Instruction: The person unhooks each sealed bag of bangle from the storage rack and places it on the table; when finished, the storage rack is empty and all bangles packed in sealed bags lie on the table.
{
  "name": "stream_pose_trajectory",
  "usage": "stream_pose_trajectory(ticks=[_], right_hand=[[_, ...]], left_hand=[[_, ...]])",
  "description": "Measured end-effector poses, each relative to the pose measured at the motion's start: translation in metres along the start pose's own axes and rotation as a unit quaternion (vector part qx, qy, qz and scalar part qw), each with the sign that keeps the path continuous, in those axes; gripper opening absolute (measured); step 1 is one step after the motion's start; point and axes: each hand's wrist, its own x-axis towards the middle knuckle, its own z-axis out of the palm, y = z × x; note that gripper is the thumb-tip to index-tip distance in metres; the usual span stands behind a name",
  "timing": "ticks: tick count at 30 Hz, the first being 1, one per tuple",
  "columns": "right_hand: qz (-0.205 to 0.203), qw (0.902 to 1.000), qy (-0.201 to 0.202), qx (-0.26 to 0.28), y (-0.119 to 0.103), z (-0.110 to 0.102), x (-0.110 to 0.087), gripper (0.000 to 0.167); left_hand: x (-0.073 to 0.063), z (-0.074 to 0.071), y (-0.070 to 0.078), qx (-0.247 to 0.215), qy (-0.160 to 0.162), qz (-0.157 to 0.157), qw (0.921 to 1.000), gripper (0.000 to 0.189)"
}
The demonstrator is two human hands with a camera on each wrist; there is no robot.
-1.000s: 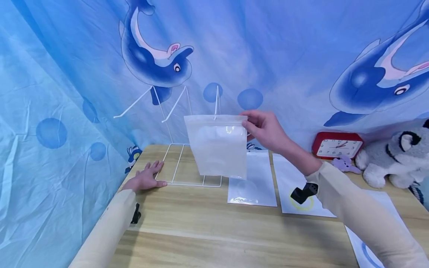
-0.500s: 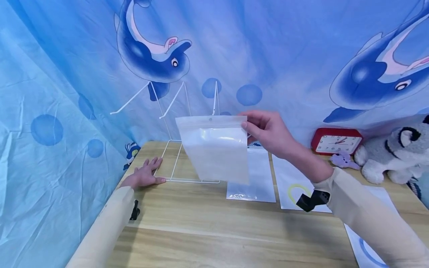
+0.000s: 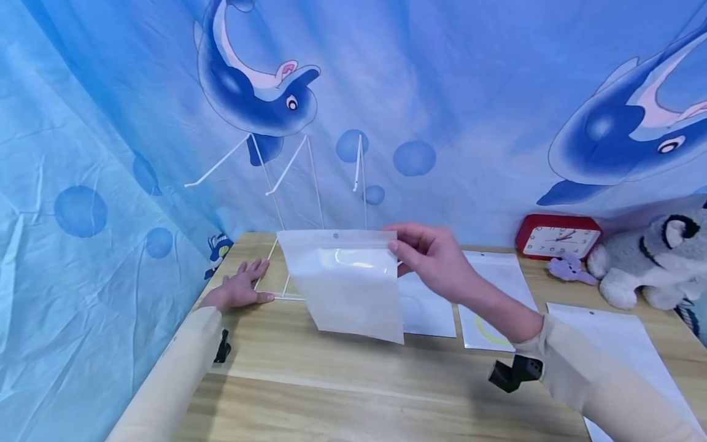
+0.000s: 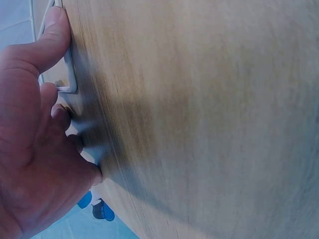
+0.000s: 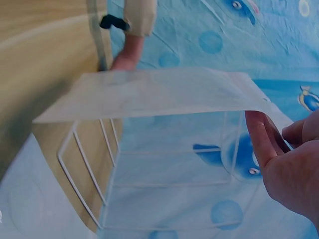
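Note:
My right hand [image 3: 436,261] pinches a white zip-top pouch [image 3: 348,285] by its upper right corner, thumb in front. A small hole sits in the pouch's top strip. The pouch hangs tilted in the air, in front of and below the hooks of a white wire rack [image 3: 287,166], hiding much of the rack's base. In the right wrist view the pouch [image 5: 159,94] shows edge-on beside the rack. My left hand [image 3: 239,290] rests at the base's left front corner, fingers spread on the table; in the left wrist view its thumb [image 4: 54,37] lies on the wire.
Three flat white pouches lie right on the wooden table [image 3: 309,393]: one partly covered pouch [image 3: 428,307], one with a yellow ring [image 3: 497,276], one far right [image 3: 613,350]. Behind stand a red clock [image 3: 559,236], a purple plush toy [image 3: 569,270] and a husky plush [image 3: 652,264]. A blue curtain hangs behind.
The pouch hole was at the right hook's tip a second ago. My right hand has drawn the pouch away from the hook, then lowered it. The left hand has stayed on the rack base.

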Motion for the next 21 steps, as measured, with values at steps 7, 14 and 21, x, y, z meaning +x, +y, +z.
stream_pose_trajectory(ticks=[7, 14, 21], right_hand=[[0.002, 0.9997, -0.010, 0.023, 0.007, 0.023, -0.013, 0.026], [0.018, 0.9953, -0.046, 0.083, 0.008, 0.045, -0.026, 0.026], [0.089, 0.9851, -0.036, 0.143, 0.021, 0.059, -0.034, 0.030]], left_hand=[[-0.002, 0.000, 0.000, -0.008, 0.003, 0.000, 1.0000, 0.098], [0.001, 0.002, -0.004, -0.009, 0.005, 0.013, 0.9999, 0.092], [0.002, 0.004, -0.008, -0.010, -0.010, 0.005, 0.9999, 0.100]])
